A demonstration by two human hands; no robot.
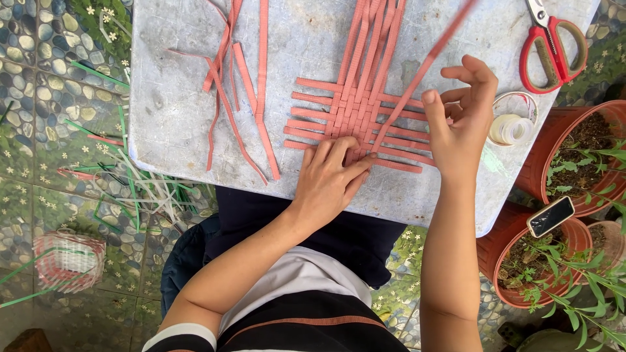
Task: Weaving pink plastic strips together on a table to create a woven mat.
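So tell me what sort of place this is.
Probably a home patio or garden corner used for handcraft: pebble-patterned floor tiles, terracotta plant pots, and a worn board on the person's lap holding a pink strip weave.

Bright, even daylight all over, barely any shadows, no harsh glare. Mostly sharp, just one lifted pink strip smeared by motion blur.

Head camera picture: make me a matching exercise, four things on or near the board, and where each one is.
Things:
1. scissors
2. tape roll
3. left hand
4. phone

Places:
A. pressing on the near edge of the woven strips
B. lying across a plant pot
C. far right corner of the board
D. on the board, just right of the right hand

Pairs: 1-C, 2-D, 3-A, 4-B
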